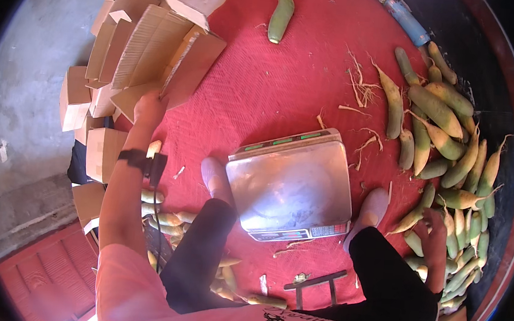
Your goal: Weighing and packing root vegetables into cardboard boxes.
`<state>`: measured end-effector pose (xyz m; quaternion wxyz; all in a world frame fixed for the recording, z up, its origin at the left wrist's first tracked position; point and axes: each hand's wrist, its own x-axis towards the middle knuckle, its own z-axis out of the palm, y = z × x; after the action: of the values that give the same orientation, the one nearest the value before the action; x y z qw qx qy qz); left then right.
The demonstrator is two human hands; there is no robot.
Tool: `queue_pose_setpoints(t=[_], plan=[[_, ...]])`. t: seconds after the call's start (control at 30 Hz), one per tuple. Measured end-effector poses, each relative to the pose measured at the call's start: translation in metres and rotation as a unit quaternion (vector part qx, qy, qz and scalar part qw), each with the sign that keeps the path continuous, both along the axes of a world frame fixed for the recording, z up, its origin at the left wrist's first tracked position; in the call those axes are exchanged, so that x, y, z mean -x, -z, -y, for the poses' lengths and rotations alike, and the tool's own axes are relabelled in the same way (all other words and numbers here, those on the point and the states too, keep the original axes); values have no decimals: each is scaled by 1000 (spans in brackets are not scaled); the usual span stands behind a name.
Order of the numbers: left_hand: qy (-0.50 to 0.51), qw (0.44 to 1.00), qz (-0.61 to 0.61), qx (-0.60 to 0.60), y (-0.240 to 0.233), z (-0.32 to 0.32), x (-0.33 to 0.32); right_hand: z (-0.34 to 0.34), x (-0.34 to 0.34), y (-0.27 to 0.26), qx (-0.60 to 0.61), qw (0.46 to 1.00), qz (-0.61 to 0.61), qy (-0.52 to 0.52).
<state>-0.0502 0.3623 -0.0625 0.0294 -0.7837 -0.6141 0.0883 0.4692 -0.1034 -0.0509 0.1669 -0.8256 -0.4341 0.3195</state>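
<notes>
My left hand (pixel 150 109) grips the near edge of an open, empty-looking cardboard box (pixel 150 48), which is tilted at the upper left. On the right, my right hand (pixel 431 231) hovers by a pile of green radishes (pixel 437 111), its fingers loosely bent and apart with nothing seen between them. Whether it touches a radish I cannot tell. Between my feet stands a digital weighing scale (pixel 289 185) with a bare metal pan. One green radish (pixel 281 16) lies alone on the red floor covering (pixel 245 82) at the top.
More cardboard boxes (pixel 103 153) line the grey wall (pixel 32 79) on the left. Other radishes (pixel 168 219) lie beside my left leg. Trimmed roots (pixel 360 85) are scattered near the pile. A blue cylinder (pixel 406 20) lies at the top right, and a dark metal frame (pixel 315 280) is before me.
</notes>
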Motion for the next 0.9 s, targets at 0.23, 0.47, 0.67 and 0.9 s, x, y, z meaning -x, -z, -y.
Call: queue_pose_setpoints(t=[0.23, 0.47, 0.67, 0.9], plan=[[73, 993, 23, 91, -120, 138, -70, -14, -1, -6, -61, 997, 31, -24], [204, 948, 120, 214, -164, 276, -109, 18, 9, -7, -92, 994, 14, -48], [217, 934, 62, 276, -154, 342, -130, 68, 11, 0, -140, 989, 0, -36], [201, 944, 73, 250, -130, 375, -134, 130, 6, -8, -155, 987, 18, -27]])
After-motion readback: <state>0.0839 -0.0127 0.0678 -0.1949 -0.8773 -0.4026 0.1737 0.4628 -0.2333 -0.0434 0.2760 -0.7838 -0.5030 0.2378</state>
